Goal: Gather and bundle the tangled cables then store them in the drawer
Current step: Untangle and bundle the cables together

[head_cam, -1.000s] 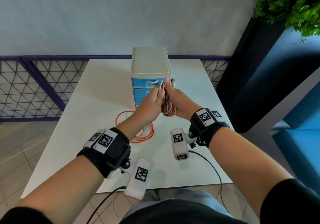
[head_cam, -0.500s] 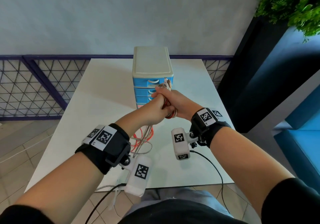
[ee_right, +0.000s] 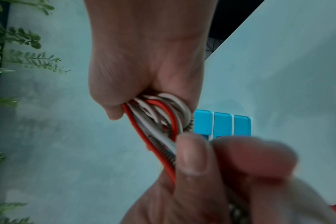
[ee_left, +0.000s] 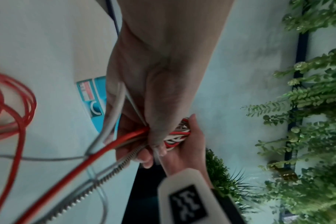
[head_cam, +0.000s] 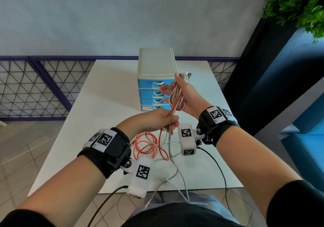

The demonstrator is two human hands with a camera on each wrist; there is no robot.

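Note:
A coil of red, white and braided cables (head_cam: 176,98) is looped round my right hand (head_cam: 188,93), which is raised in front of the drawer unit (head_cam: 156,65). Its thumb pins the plug ends at the top while the fingers point left. In the right wrist view the coil (ee_right: 163,110) sits against the palm. Just below, my left hand (head_cam: 164,121) grips the loose strands (ee_left: 113,145) running down from the coil. The remaining red cable (head_cam: 145,146) lies in loops on the white table (head_cam: 108,104). All blue drawers look closed.
Grey and braided cable tails (head_cam: 182,179) trail over the table's front edge toward my lap. A dark partition with a green plant (head_cam: 298,2) stands at the right, a blue seat (head_cam: 306,147) beside it. A lattice fence (head_cam: 35,89) lies left of the table.
My left hand has dropped from the top of the coil to just below it, drawing the strands down. The right hand's fingers have spread, and the slack on the table has shifted.

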